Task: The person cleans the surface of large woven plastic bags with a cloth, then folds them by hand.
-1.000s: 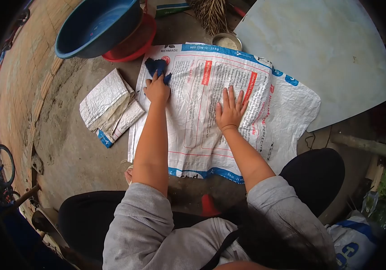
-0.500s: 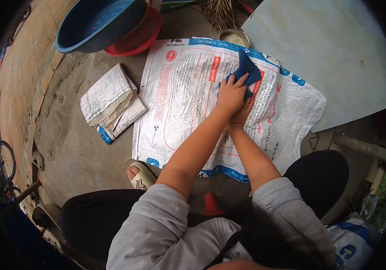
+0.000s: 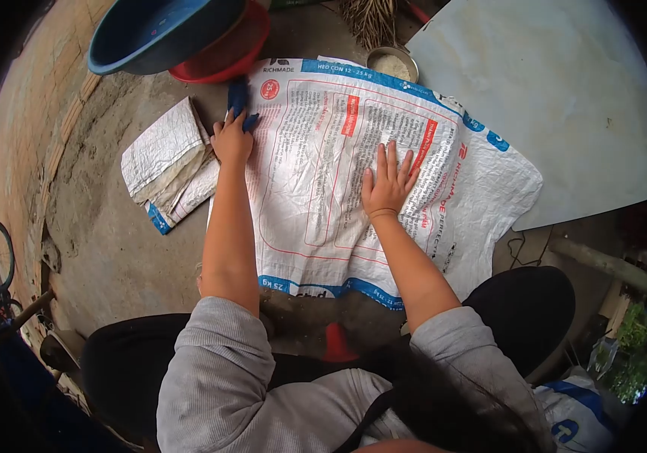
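Observation:
A white woven feed sack [image 3: 304, 181] with blue borders and red and black print lies flat on the ground before me. At its upper left edge my left hand [image 3: 231, 140] is closed on a dark blue cloth [image 3: 238, 97], which sticks out beyond the fingers. My right hand [image 3: 388, 185] presses palm down on the right half of the sack, its fingers spread, and holds nothing. Close by my left hand lies a folded white sack [image 3: 163, 151], partly hidden by my left forearm.
A blue basin [image 3: 123, 57] leans over a red basin [image 3: 221, 60] at the upper left. Behind the sack stands a metal bowl [image 3: 394, 65] of pale grains. A large pale sheet [image 3: 550, 113] fills the upper right; a wooden stick [image 3: 610, 260] lies below it.
My left hand has swept the blue cloth from the sack's upper right to its left edge. My right hand, earlier partly under the left, now lies uncovered. The sack has shifted slightly.

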`<action>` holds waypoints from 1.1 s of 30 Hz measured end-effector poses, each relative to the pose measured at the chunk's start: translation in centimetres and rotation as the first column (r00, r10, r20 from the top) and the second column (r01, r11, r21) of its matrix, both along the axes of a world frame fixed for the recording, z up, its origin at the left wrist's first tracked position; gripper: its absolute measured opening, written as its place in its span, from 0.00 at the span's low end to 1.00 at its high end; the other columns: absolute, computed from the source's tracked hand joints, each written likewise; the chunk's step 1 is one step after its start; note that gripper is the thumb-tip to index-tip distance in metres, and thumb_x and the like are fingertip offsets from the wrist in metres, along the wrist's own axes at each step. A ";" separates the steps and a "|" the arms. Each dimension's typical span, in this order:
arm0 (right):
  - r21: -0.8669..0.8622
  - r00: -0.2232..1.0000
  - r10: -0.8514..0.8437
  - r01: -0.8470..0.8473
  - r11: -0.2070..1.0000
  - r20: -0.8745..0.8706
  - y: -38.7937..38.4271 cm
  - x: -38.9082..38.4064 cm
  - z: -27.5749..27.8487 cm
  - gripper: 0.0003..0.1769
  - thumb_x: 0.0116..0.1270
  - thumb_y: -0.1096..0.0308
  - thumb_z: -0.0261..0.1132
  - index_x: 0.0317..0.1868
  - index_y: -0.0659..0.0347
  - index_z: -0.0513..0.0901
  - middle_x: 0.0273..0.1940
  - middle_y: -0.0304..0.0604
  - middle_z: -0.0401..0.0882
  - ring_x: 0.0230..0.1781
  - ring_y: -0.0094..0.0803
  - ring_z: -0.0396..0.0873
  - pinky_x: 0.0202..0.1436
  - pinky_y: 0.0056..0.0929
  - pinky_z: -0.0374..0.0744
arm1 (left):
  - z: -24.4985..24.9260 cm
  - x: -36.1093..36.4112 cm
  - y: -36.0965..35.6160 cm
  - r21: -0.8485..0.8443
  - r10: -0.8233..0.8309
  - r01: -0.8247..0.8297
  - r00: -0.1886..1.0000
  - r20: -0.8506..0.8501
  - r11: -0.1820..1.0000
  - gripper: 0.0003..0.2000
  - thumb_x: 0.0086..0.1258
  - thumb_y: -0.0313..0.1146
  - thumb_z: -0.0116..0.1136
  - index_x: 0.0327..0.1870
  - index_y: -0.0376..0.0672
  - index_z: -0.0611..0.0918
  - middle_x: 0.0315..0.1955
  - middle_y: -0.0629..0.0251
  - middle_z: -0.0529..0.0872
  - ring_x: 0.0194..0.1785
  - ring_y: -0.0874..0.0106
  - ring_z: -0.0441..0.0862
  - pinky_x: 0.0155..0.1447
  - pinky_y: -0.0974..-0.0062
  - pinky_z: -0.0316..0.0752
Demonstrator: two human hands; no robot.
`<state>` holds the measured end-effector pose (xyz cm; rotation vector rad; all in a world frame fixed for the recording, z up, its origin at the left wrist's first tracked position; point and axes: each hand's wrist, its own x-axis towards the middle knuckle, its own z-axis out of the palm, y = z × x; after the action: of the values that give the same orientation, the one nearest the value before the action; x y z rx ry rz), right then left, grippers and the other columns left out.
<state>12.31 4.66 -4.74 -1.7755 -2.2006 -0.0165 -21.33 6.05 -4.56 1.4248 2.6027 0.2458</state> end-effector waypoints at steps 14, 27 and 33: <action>-0.091 0.982 -0.017 0.035 0.995 0.186 -0.1 -0.2 0.1 0.31 0.70 0.47 0.51 0.70 0.50 0.72 0.78 0.33 0.56 0.80 0.50 0.44 0.77 0.60 0.40 | 3.4 20.8 0.9 0.492 -0.592 0.501 0.805 0.037 0.712 0.15 0.54 0.29 0.59 0.43 0.53 0.89 0.66 0.80 0.77 0.54 0.68 0.76 0.56 0.68 0.68; 0.076 0.999 0.022 -0.025 0.997 0.044 -0.2 -0.1 -0.4 0.33 0.69 0.49 0.52 0.75 0.43 0.66 0.79 0.31 0.53 0.80 0.50 0.44 0.78 0.60 0.40 | -0.1 -4.6 -9.7 -0.023 0.437 -0.442 0.892 -0.114 0.897 0.31 0.59 0.31 0.56 0.68 0.64 0.76 0.66 0.68 0.76 0.61 0.56 0.72 0.60 0.58 0.70; 0.125 0.995 0.023 -0.036 0.991 0.098 -0.2 -0.3 -0.5 0.34 0.70 0.48 0.51 0.75 0.43 0.65 0.79 0.31 0.52 0.80 0.49 0.44 0.78 0.60 0.41 | 4.3 3.9 -9.8 0.498 0.068 -0.030 0.996 -0.058 0.867 0.36 0.51 0.25 0.58 0.68 0.62 0.76 0.57 0.59 0.82 0.53 0.56 0.74 0.55 0.58 0.71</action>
<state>12.01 4.48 -5.26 -1.7062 -2.2381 -0.2354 -17.41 -3.73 -0.26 1.5299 2.7611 0.9518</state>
